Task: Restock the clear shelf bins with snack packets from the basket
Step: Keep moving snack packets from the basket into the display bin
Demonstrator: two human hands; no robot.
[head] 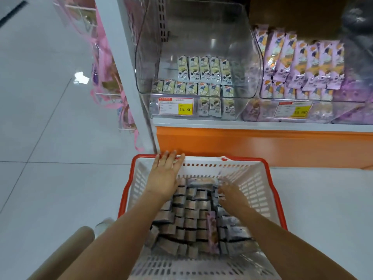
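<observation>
Left clear bin [201, 27], at 12 o'clock: stocked only in a low layer towards the front, and most of its volume is unfilled. Right clear bin [323, 114], at 2 o'clock: noticeably fuller, with purple packets.

Basket [275, 195], at 6 o'clock below the shelf: packed with snack packets [189, 215] in dense rows. The task is judged to be at an early stage, with the bulk left to be moved.

Left hand [165, 174]: fingers are straight and laid over the basket's far rim at 11 o'clock, and nothing is grasped. Right hand [232, 195]: blurred among the packets at 2 o'clock, so its grip cannot be told.
</observation>
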